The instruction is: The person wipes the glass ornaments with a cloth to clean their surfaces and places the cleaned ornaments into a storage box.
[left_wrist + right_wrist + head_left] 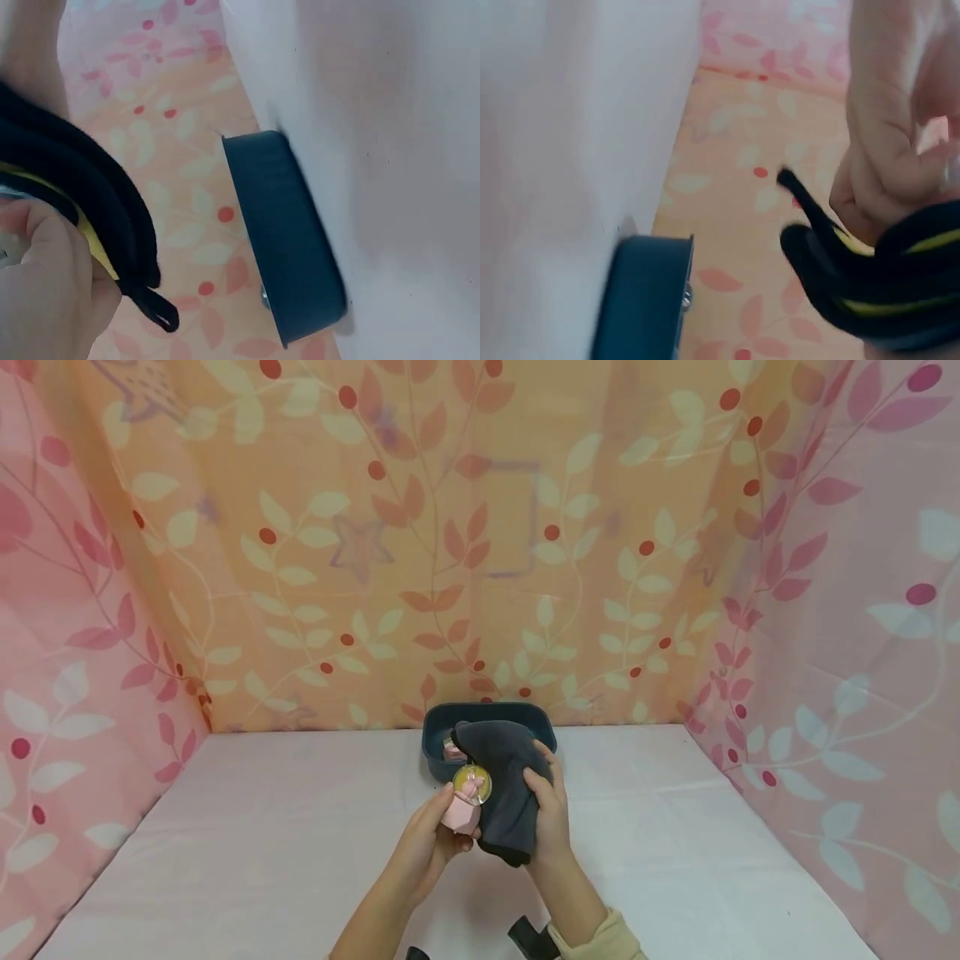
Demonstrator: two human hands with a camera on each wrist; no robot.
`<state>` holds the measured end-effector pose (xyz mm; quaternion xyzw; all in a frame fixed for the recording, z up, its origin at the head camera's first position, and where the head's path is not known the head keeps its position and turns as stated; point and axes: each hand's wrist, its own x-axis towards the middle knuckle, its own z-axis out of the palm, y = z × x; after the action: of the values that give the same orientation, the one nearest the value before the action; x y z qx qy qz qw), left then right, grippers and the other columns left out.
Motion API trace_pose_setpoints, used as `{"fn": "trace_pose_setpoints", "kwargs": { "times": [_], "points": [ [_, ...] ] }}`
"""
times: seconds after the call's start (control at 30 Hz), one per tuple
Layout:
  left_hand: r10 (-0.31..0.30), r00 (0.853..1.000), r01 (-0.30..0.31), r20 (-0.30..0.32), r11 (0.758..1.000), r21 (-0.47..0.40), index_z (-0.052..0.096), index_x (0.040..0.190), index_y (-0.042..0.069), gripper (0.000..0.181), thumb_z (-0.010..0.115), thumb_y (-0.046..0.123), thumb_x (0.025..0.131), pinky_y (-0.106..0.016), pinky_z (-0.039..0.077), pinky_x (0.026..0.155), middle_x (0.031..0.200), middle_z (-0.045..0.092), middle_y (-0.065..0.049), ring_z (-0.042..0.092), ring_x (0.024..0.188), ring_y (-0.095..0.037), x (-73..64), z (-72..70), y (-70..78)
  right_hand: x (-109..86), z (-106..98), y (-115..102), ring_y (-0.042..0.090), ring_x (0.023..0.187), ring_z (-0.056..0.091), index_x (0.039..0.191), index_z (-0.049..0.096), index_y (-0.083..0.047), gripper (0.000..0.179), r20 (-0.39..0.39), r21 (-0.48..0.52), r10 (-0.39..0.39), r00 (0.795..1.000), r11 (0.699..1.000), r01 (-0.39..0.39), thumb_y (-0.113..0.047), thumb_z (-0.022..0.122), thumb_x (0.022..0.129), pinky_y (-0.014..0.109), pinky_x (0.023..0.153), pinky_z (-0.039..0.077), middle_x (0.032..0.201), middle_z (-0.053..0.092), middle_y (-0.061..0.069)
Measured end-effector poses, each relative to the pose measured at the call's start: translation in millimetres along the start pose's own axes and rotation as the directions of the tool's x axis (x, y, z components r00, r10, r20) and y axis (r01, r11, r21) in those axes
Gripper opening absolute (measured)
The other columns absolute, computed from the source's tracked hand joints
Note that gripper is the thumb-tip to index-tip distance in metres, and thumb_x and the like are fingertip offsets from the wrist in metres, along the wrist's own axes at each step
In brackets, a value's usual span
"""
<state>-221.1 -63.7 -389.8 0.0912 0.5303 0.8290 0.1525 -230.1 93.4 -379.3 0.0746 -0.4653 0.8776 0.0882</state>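
Observation:
My left hand (422, 847) pinches a small snow globe (462, 815) with a pink faceted base and a clear dome, yellow and pink inside. A folded dark grey cloth (513, 781) with black edging is gripped by my right hand (552, 806), thumb over its near face. The cloth lies right beside the globe, both raised in front of the bin. In the left wrist view the cloth (124, 202) shows a yellow underside and a black hanging loop. Fingers of the left hand (885, 165) appear beside the cloth in the right wrist view.
A dark teal bin (436, 765) stands at the back of the white-covered table (300, 827), near the patterned curtain (300, 568). Inside it sits a small pinkish thing (453, 750), partly covered by the cloth. Pink curtains (847, 635) flank both sides.

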Motion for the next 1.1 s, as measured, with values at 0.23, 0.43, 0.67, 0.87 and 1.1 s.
{"fn": "trace_pose_setpoints", "kwargs": {
  "times": [0.23,0.43,0.67,0.87,1.1],
  "points": [
    [0.026,0.997,-0.025,-0.074,0.999,0.021,0.041,0.125,-0.006,0.051,0.041,0.040,0.104,-0.024,0.053,0.063,0.085,0.062,-0.004,0.063,0.068,-0.011,0.1,6.0,-0.1,-9.0,-1.2,13.9,0.016,0.096,0.055,0.128,0.050,-0.018,0.046,0.197,-0.279,-0.409,0.891,0.848,0.450,0.005,0.048,0.088,0.024,0.075,0.051,0.123,0.047,0.006],
    [0.051,0.995,-0.037,-0.088,0.987,0.158,0.036,0.129,-0.007,0.057,0.044,0.044,0.102,-0.024,0.045,0.063,0.093,0.054,-0.005,0.052,0.071,-0.011,-1.3,13.3,1.2,-10.1,1.2,24.2,0.014,0.088,0.060,0.126,0.047,-0.001,0.047,0.299,-0.442,-0.611,0.733,0.592,0.674,0.016,0.054,0.082,0.023,0.070,0.051,0.116,0.055,0.002],
    [0.099,0.995,-0.087,-0.032,0.961,0.261,0.030,0.131,-0.006,0.046,0.038,0.032,0.106,-0.026,0.043,0.066,0.104,0.048,-0.009,0.049,0.076,-0.013,-3.3,14.0,-2.5,-5.9,2.8,26.6,0.026,0.085,0.059,0.120,0.051,-0.001,0.033,0.402,-0.525,-0.732,0.550,0.308,0.794,-0.002,0.061,0.088,0.024,0.078,0.050,0.107,0.058,0.022],
    [0.195,0.980,-0.168,-0.040,0.918,0.360,0.039,0.122,-0.006,0.038,0.034,0.028,0.107,-0.021,0.033,0.053,0.079,0.043,-0.002,0.038,0.059,-0.011,-3.1,13.4,-5.3,0.1,0.6,28.3,0.029,0.086,0.056,0.116,0.053,0.001,0.030,0.470,-0.473,-0.777,0.420,0.180,0.863,-0.022,0.055,0.097,0.026,0.082,0.048,0.104,0.055,0.024],
    [0.167,0.986,-0.160,0.001,0.943,0.291,0.042,0.112,-0.001,0.036,0.028,0.032,0.107,-0.021,0.033,0.049,0.071,0.046,-0.001,0.037,0.053,-0.008,-3.3,13.3,-5.9,-1.0,-2.1,25.6,0.021,0.080,0.060,0.118,0.050,0.005,0.040,0.384,-0.465,-0.742,0.550,0.359,0.809,0.009,0.054,0.079,0.024,0.072,0.052,0.105,0.059,0.018]
  ]
}}
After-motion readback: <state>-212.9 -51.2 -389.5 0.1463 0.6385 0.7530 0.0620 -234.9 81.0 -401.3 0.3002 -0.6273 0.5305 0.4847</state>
